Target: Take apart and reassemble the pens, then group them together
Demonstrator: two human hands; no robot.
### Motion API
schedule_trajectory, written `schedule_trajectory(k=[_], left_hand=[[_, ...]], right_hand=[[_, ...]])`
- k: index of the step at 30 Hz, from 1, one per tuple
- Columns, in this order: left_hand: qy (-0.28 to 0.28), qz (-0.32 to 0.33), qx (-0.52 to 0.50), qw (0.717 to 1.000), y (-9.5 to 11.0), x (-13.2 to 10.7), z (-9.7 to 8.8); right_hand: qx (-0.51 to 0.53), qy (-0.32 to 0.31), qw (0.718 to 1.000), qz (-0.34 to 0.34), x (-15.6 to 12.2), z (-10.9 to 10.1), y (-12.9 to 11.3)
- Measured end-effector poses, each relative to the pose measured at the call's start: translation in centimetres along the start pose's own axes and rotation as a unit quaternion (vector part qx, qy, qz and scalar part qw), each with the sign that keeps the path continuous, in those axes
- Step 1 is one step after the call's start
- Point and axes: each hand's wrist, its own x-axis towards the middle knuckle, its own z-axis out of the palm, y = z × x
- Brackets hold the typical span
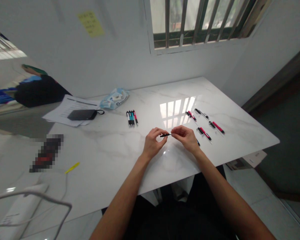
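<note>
Above the front of the white table, both my hands meet at a small black pen part (165,135). My left hand (153,141) pinches its dark body between thumb and fingers. At its silvery right end, the fingertips of my right hand (186,137) are pressed together; exactly what they grip there is too small to tell. Beyond my right hand lie several taken-apart pens, among them a red pen barrel (218,127) and a black-and-clear pen (202,114). Partly hidden by my right hand is a dark piece (198,142). Left of my hands, several whole pens (131,118) lie side by side.
The marbled white table (107,160) carries papers (62,110) with a black pouch (82,114) on top, a blue soft pack (114,98) by the wall and a yellow strip (72,168). A grey wire frame (47,197) stands front left. Window bars are at the back.
</note>
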Motion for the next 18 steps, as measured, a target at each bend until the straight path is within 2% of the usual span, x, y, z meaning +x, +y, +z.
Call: schedule_trajectory(k=[6,13,18], left_hand=[[-0.012,0.003,0.004,1.0,-0.05,0.08,-0.1],[-0.014,0.007,0.005,1.0,-0.05,0.05,-0.22],[-0.018,0.024,0.006,1.0,-0.28,-0.01,-0.2]], right_hand=[[-0.04,0.0,0.999,0.021,0.16,-0.15,0.27],[-0.04,-0.028,0.999,0.003,-0.09,-0.16,0.02],[-0.087,-0.022,0.996,0.016,-0.16,-0.13,-0.07]])
